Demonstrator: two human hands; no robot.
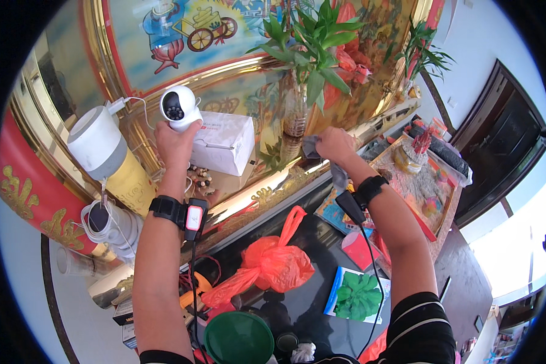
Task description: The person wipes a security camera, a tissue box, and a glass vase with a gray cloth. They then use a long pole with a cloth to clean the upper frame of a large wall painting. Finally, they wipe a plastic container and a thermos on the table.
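My left hand (175,144) is closed round the base of a white round-headed security camera (189,101), holding it upright beside a white cardboard box (233,138). A string of beads (200,178) lies close to that wrist. Farther right, my right hand (337,147) grips a grey cloth (310,147) at the gold ledge, and part of the cloth hangs below the hand. Just left of the cloth stands a tall glass vase (294,118) with green plant stems in it. Both my wrists wear black straps with cables.
A white cylinder (97,142) stands on a yellow one at left. On the dark table (309,242) below are a red plastic bag (279,264), a green bucket (239,338) and a seed packet (355,294). A sand-filled tray (428,188) is at right.
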